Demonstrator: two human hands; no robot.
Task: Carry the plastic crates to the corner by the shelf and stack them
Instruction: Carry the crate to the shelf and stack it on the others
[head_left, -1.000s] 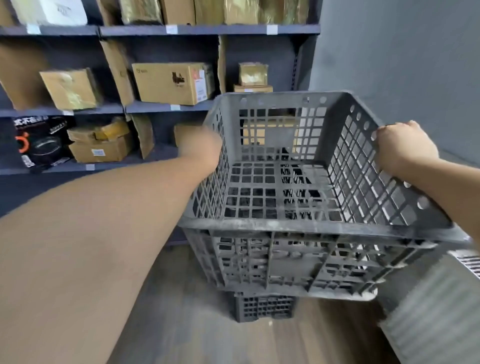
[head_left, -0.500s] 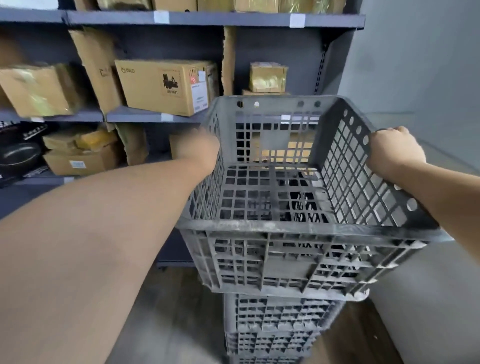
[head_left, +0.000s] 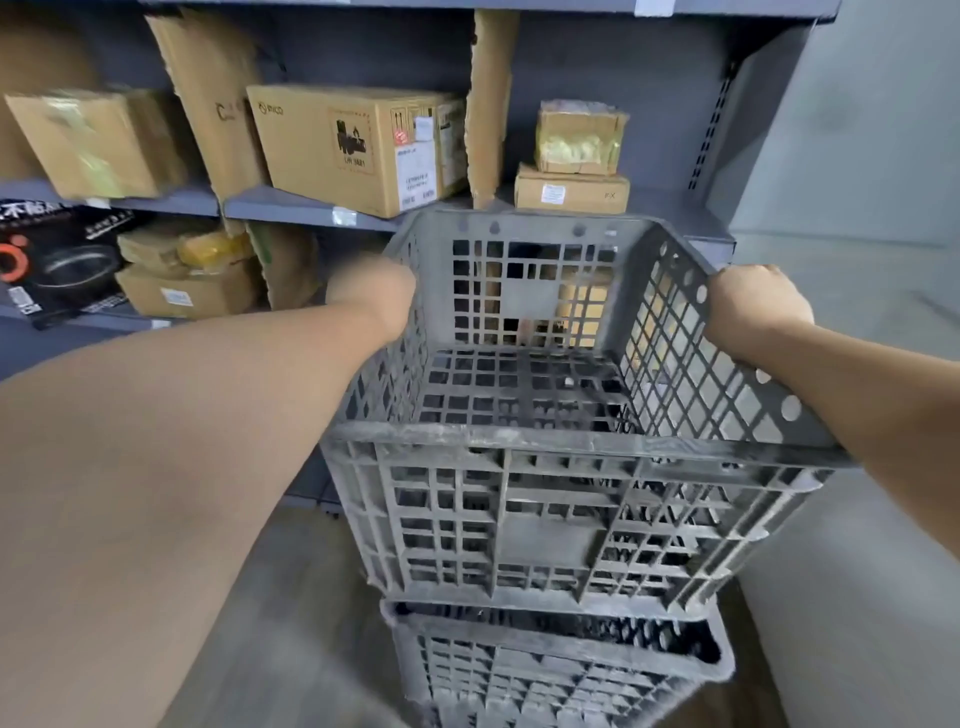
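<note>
A grey plastic crate (head_left: 561, 415) with lattice walls and floor is held at the centre of the view, with nothing inside it. Its left rim is gripped by the left hand (head_left: 371, 296), at nine o'clock, and its right rim by the right hand (head_left: 756, 306), at three o'clock, fingers curled over the edge. Directly below, at six o'clock, a second grey crate (head_left: 556, 670) is seen; its contents cannot be told, nor whether the two touch. At twelve o'clock, a dark shelf (head_left: 311, 208) is loaded with cardboard boxes (head_left: 353, 145). A pale wall (head_left: 857, 130) is seen at two o'clock.
</note>
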